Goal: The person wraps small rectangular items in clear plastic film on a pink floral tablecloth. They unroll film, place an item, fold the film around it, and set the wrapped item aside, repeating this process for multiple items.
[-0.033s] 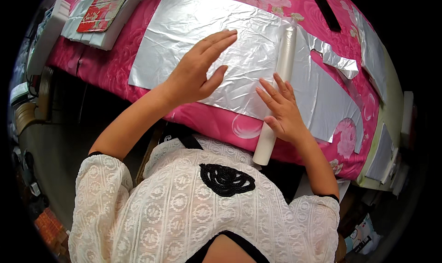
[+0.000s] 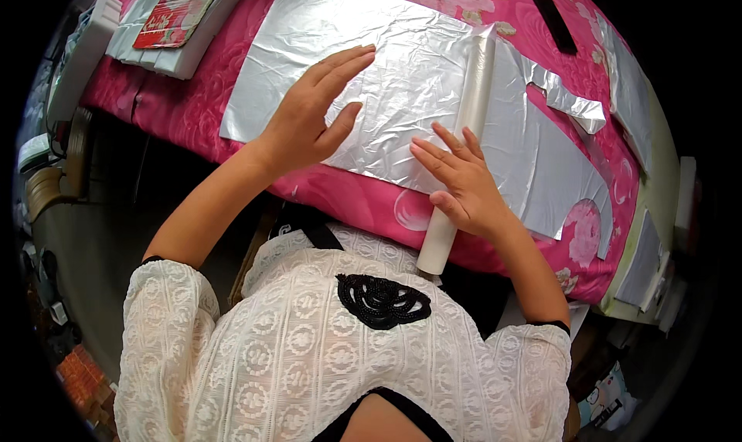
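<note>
A large silver foil sheet (image 2: 309, 24) lies wrinkled on the table. Across its right part rests a long whitish roll (image 2: 477, 78), tilted a little, its near end (image 2: 435, 249) sticking out past the table edge. My right hand (image 2: 464, 187) lies on the roll with its fingers spread and pointing left over the foil. Over the left half of the sheet is my left hand (image 2: 313, 109), fingers stretched out and thumb apart, holding nothing. Whether its palm touches the foil I cannot tell. More silver sheeting (image 2: 541, 156) with a curved cut edge extends right of the roll.
A pink flowered cloth (image 2: 193, 117) covers the table. A curled foil strip (image 2: 568, 102) lies at the right, a black phone-like slab (image 2: 553, 23) beyond it. White foam blocks (image 2: 174, 61) with a red printed card (image 2: 178, 17) sit at the far left. A chair (image 2: 58, 171) stands left.
Both hands have shifted a little to the left, the left hand more plainly over the foil. The roll has moved slightly left with my right hand.
</note>
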`<state>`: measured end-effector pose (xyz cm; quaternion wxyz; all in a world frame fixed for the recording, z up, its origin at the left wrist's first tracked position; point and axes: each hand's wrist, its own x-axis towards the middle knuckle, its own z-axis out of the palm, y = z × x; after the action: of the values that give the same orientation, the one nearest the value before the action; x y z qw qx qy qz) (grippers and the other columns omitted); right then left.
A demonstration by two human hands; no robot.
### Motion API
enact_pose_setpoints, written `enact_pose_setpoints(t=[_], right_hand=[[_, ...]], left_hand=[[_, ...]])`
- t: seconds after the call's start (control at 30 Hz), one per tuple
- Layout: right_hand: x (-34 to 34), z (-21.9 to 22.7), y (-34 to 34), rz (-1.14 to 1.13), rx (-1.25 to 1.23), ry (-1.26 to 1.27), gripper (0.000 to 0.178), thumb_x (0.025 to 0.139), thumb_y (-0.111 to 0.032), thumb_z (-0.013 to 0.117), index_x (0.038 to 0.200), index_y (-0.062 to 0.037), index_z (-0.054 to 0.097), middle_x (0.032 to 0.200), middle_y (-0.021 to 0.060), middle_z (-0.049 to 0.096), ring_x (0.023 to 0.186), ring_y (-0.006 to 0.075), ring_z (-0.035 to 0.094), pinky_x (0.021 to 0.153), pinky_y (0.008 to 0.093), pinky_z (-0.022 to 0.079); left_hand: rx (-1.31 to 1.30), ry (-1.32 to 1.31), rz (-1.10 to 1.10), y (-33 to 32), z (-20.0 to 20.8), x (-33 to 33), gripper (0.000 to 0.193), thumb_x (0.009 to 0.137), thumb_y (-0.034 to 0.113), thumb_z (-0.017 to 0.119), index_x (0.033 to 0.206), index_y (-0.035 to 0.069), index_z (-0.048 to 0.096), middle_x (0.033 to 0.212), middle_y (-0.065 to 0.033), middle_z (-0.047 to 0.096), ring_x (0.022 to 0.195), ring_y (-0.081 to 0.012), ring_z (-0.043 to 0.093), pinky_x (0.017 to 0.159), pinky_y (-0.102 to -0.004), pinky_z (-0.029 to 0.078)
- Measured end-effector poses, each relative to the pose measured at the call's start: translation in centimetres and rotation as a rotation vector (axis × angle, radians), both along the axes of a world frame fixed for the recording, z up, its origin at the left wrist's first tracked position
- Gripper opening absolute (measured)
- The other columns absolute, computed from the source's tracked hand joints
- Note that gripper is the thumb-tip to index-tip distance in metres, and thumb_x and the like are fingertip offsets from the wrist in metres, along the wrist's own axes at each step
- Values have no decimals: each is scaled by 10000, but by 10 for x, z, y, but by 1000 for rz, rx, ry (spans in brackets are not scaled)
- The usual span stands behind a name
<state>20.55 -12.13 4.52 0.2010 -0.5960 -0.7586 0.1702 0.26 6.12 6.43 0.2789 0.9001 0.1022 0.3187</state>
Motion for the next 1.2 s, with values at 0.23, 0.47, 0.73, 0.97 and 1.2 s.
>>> enact_pose_setpoints(t=[0.23, 0.47, 0.73, 0.97, 1.2], right_hand=[[-45, 7, 64, 358, 48, 40, 504, 851, -412, 537, 1222, -71, 547, 1291, 94, 514, 1288, 275, 373, 1095, 443, 229], [-38, -6, 45, 296, 100, -92, 527, 835, -422, 543, 1237, -82, 529, 1339, 85, 470, 1301, 283, 359, 1086, 443, 242], [-16, -28, 10, 106, 185, -69, 588, 864, -508, 470, 1286, -100, 498, 1383, 119, 423, 1302, 297, 365, 1068, 419, 274], [-34, -19, 45, 222, 125, -139, 623, 861, -511, 452, 1342, -115, 438, 1424, 90, 373, 1343, 279, 295, 1111, 410, 185], [-123, 8, 133, 531, 235, 278, 515, 854, -387, 531, 1244, -52, 501, 1319, 130, 471, 1280, 299, 377, 1066, 441, 280]], left_hand=[[275, 658, -229, -6, -36, -114, 634, 856, 357, 506, 1367, 15, 351, 1437, -132, 336, 1354, -263, 281, 1119, -448, 160], [455, 669, -364, 22, -43, -117, 701, 878, 501, 408, 1375, 11, 337, 1457, -112, 309, 1364, -226, 263, 1135, -451, 98], [522, 708, -406, 70, -38, -113, 731, 858, 521, 413, 1378, 16, 323, 1460, -123, 298, 1368, -250, 250, 1134, -465, 102], [421, 656, -382, 74, -43, -124, 737, 854, 559, 412, 1356, 22, 364, 1430, -130, 349, 1350, -283, 288, 1118, -487, 134], [163, 409, 56, 41, -32, -179, 580, 914, 443, 399, 1268, -11, 474, 1292, -190, 497, 1210, -354, 462, 1040, -467, 299]])
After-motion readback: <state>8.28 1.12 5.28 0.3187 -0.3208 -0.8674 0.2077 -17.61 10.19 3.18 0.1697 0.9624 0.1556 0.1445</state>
